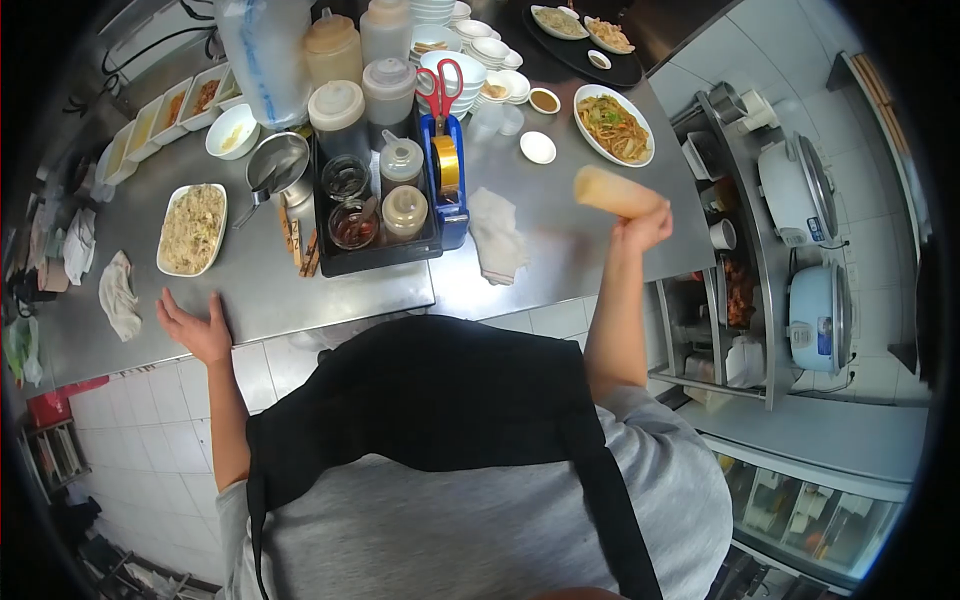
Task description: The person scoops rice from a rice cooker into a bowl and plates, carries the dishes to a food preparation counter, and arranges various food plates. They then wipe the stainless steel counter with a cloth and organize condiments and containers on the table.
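Note:
My right hand (643,230) grips a squeeze bottle (604,190) with a yellowish tint, tilted nearly sideways and slightly blurred. Just beyond the bottle, a white oval plate of stir-fried noodles (614,127) with bits of green sits on the steel counter. My left hand (200,325) is open with fingers spread at the counter's front edge, holding nothing. Above its fingertips lies a white rectangular dish of fried rice (194,228). A crumpled white cloth (497,236) rests on the counter to the left of my right hand.
A black caddy (378,258) holds sauce bottles and jars, with a blue tape dispenser (455,222) and red scissors (440,85) beside it. Behind stand stacked white bowls (455,75). A steel pot (280,165) is to the left; rice cookers (815,318) occupy the right side.

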